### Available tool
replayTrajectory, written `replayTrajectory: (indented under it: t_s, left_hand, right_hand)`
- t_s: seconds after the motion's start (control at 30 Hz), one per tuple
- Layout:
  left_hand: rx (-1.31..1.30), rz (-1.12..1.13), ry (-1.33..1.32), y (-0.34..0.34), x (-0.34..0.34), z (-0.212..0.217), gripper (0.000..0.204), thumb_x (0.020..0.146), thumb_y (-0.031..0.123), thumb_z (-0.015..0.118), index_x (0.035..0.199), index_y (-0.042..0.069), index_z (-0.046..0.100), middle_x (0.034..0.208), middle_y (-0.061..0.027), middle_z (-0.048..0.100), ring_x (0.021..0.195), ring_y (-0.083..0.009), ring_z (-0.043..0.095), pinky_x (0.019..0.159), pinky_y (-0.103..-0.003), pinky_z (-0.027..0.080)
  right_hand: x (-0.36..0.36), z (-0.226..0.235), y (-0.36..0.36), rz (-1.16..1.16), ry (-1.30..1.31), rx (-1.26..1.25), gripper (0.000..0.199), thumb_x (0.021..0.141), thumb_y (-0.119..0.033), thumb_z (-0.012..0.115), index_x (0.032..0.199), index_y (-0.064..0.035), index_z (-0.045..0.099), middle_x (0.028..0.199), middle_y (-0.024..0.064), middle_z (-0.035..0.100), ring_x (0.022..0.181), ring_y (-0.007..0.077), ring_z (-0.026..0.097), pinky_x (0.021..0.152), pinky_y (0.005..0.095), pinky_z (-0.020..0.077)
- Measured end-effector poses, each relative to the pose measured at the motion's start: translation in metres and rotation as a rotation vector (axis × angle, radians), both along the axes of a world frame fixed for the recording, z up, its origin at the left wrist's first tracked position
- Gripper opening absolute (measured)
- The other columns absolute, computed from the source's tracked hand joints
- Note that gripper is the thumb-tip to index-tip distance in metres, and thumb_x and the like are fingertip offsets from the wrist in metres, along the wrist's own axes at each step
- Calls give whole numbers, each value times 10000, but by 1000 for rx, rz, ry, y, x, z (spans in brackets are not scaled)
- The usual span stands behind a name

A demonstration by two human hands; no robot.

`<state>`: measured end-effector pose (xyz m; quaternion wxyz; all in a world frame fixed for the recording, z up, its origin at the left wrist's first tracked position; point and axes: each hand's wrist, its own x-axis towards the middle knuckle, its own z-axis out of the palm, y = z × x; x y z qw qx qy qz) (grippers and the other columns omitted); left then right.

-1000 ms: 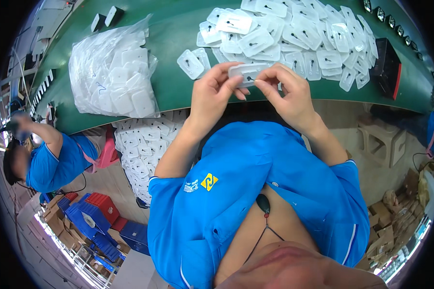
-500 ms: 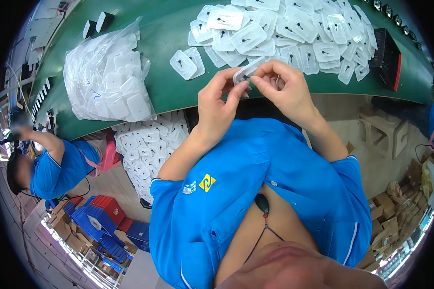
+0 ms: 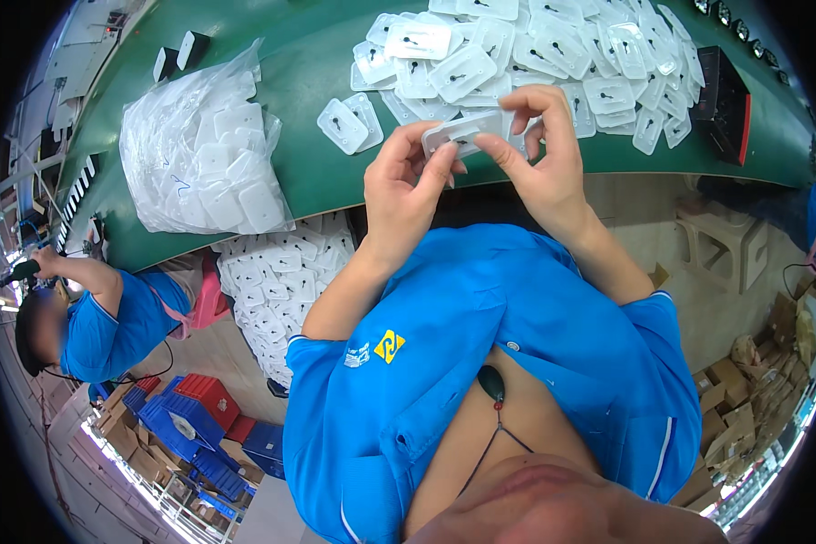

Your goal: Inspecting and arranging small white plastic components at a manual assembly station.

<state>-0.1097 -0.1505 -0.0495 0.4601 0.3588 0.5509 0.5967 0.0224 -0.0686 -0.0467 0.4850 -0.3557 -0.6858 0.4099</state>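
Between bag point(image 3: 199, 150) and hands point(image 3: 396, 190) point(image 3: 553, 177) with tray point(image 3: 467, 130), open table edge point(image 3: 327, 199)

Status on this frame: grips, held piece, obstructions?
Left grip: holding translucent tray. Right grip: open at its right end, contact unclear. Tray pile beyond, not blocking.

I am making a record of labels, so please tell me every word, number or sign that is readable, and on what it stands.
No words can be read with certainty.
Blue shirt: yellow diamond-shaped emblem; white lettering beside it, too small to read.
Plastic bag: blue handwritten mark, unclear.
Held translucent tray: no text visible.
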Motion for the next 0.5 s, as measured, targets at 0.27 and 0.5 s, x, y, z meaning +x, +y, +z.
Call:
replayTrajectory:
  t_s: [0.27, 0.5]
  left_hand:
    - [-45, -90, 81, 7, 2, 1, 234, 866, -1, 561, 1094, -35, 517, 850, -105, 610, 695, -133, 585, 610, -189, 461]
    - [-22, -123, -96, 42, 9, 19, 269, 867, -29, 517, 1133, -28, 473, 839, -100, 588, 684, -121, 568, 602, -190, 458]
  right_hand:
    - [20, 8, 19, 354, -324, -139, 143, 790, -80, 663, 894, -34, 575, 749, 7, 528, 634, 89, 423, 578, 194, 361]
    - [33, 13, 40, 318, -201, -345, 134, 795, -100, 656, 894, -47, 584, 757, 7, 541, 648, 84, 445, 574, 200, 356]
